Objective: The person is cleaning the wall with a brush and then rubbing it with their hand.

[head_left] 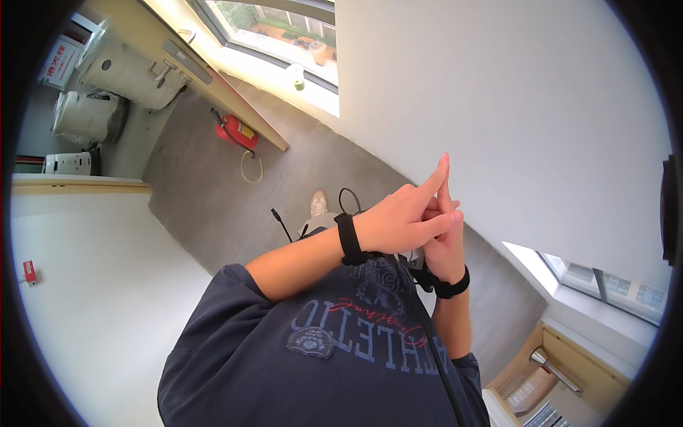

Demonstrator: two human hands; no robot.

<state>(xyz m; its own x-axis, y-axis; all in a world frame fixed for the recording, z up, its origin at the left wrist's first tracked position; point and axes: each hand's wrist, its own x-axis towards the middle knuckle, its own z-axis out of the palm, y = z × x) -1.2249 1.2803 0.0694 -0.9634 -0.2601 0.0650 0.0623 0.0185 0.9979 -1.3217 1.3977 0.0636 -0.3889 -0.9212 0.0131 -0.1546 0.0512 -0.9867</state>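
Looking straight down, and nearest of all is the dark blue T-shirt with pale lettering, filling the lower middle; a thin black cable runs down across it; just above the chest the two hands meet, pressed together in front of the body; the left hand comes in from the left on a bare forearm, index finger stretched out and pointing up to the right, the other fingers folded over the right hand; the right hand rises from below, its fingers tucked in under the left's, one fingertip lying along the left index finger; neither hand holds any object, each grips only the other; a black wristband circles the left wrist, and a second black wristband sits on the right one; beyond the hands, down on the grey floor, one light shoe peeks out beside the left wrist; further off a red fire extinguisher lies by the wooden sill; farthest away, a bright window at top, and white cylindrical appliances at upper left.
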